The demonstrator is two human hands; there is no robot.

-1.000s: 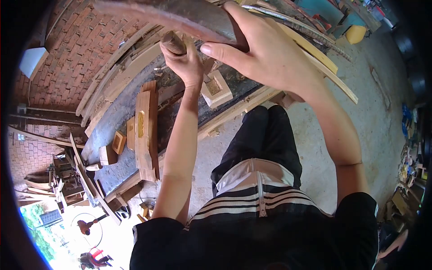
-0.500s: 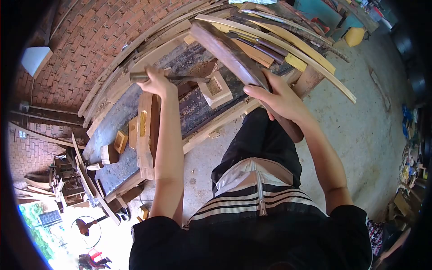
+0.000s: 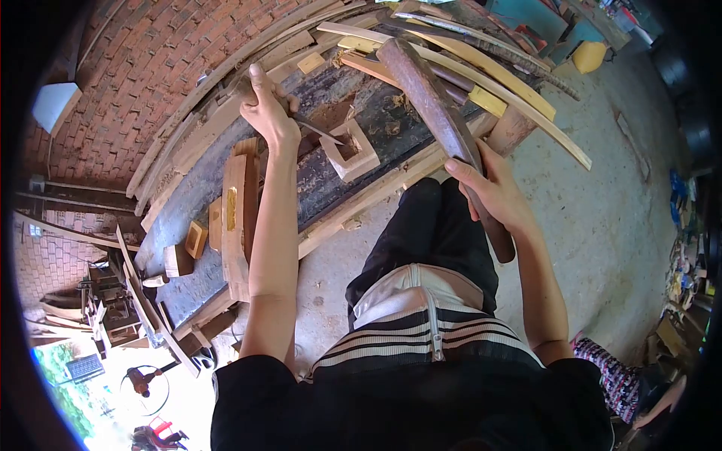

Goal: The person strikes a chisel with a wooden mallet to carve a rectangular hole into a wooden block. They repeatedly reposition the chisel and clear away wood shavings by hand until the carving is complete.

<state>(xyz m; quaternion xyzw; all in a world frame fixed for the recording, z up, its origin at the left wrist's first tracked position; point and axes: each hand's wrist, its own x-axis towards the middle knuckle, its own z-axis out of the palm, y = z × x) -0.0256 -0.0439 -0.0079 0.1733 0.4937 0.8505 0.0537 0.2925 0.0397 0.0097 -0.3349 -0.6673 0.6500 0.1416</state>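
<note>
My left hand (image 3: 269, 111) is closed around the handle of a chisel (image 3: 317, 129), thumb raised. The blade slants down to the right, its tip inside the hollow of a small pale wooden block (image 3: 350, 153). Wood chips lie in that hollow. In my right hand (image 3: 492, 184) is a thick dark wooden mallet (image 3: 436, 98), gripped near its lower end. Its broad end points up and away to the left, apart from the chisel. The block rests on a dark workbench (image 3: 320, 188) strewn with shavings.
Left of the block stands a mortised timber (image 3: 239, 218), with a small hollowed block (image 3: 196, 239) beyond it. Long wooden strips (image 3: 519, 90) and tools lie at the bench's far right. A person in patterned clothing (image 3: 609, 376) is at lower right. A fan (image 3: 143, 381) stands lower left.
The mallet has swung right and away from the chisel. My left hand has turned, its thumb now up, and the chisel slants more steeply. More of the patterned clothing shows.
</note>
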